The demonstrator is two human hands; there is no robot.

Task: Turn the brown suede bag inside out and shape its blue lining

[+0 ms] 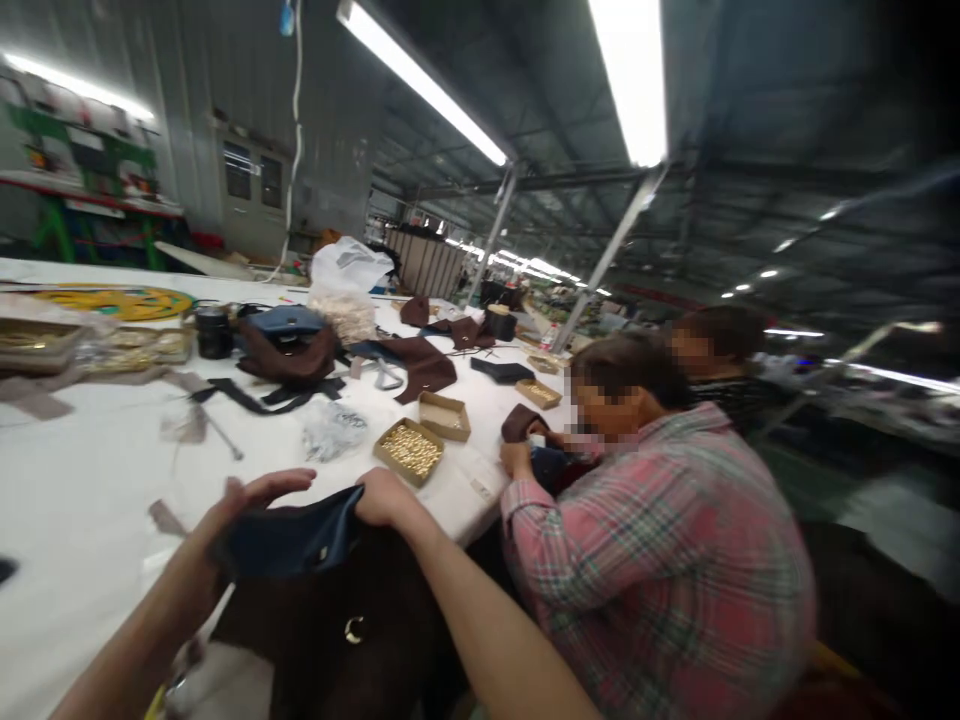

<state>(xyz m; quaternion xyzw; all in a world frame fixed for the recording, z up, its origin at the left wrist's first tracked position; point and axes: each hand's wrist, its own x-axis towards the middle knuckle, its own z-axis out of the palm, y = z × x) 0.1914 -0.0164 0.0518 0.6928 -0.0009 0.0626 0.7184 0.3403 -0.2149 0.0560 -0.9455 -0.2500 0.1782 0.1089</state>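
Note:
A dark brown fabric bag piece (352, 590) with a blue lining (292, 540) hangs at the near table edge, a gold C-shaped fitting (355, 629) on its front. My right hand (384, 497) is closed on the top right corner of the lined edge. At the left end of that edge is my left hand (244, 505), its fingers stretched out and apart from the thumb; the cloth lies against its palm. Just beyond my hands stands a small box of gold metal pieces (409, 450), with a second box (444, 415) behind it.
To my right sits a co-worker in a plaid shirt (660, 560), handling a brown and blue piece (546, 460). Another person (720, 350) is beyond. On the white table (75, 500) lie a clear plastic bag (334, 430), black straps (262, 400) and brown bag pieces (289, 345).

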